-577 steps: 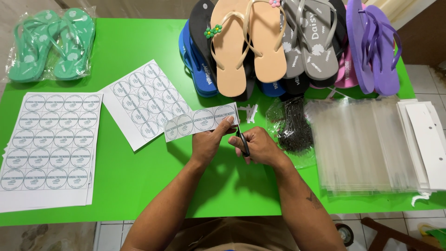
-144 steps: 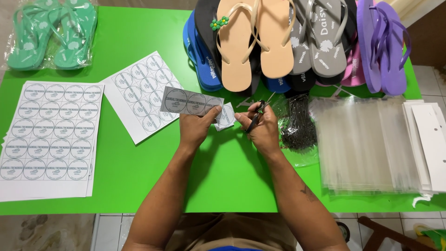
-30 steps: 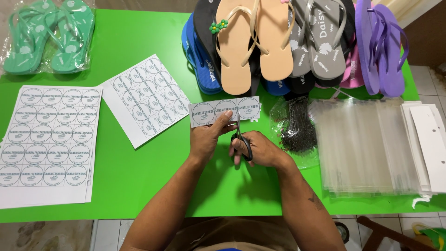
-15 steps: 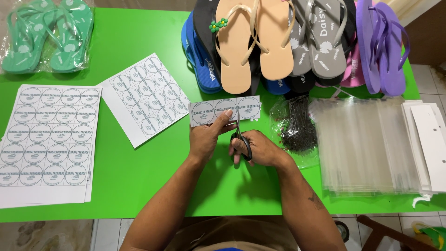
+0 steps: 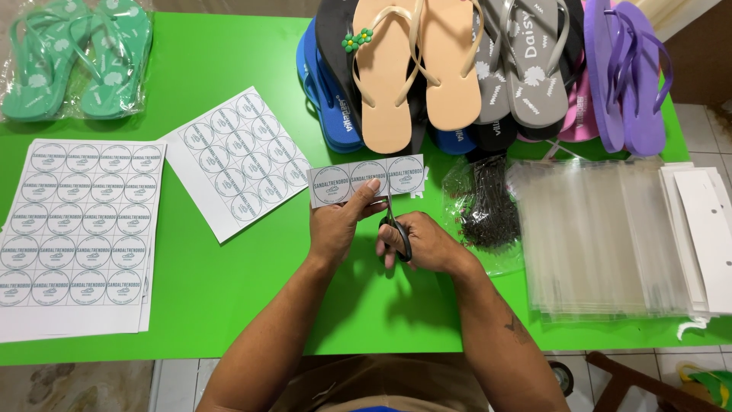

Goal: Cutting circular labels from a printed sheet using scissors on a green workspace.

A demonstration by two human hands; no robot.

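Your left hand (image 5: pixel 335 229) is pinching a short white paper strip of three round printed labels (image 5: pixel 366 180), thumb on top and fingers beneath its lower edge, so the strip sits just above your knuckles, held off the green tabletop (image 5: pixel 229 290). Your right hand (image 5: pixel 423 243) is closed through the black handles of a small pair of scissors (image 5: pixel 394 225), and the blades point up into the strip between the middle label and the one nearest your right hand. The two hands are nearly touching, left fingertips right beside the blades. That's the risk I'd judge here: your left thumb lies very near the cut line, and a quick snip could nick it. The strip is only held from the left end, so the free end over your right hand may droop or twist and let the blade wander into a printed circle. Beyond your right hand lies a clear bag of small dark fasteners (image 5: pixel 488 206), then a stack of clear plastic sleeves (image 5: pixel 602 236); a loose cut label could slide among them. Out past your left hand sit a smaller cut sheet of round labels (image 5: pixel 240 160) and a full white sheet of labels (image 5: pixel 80 221). Ahead of both hands stands the row of coloured flip-flops (image 5: pixel 457 69).
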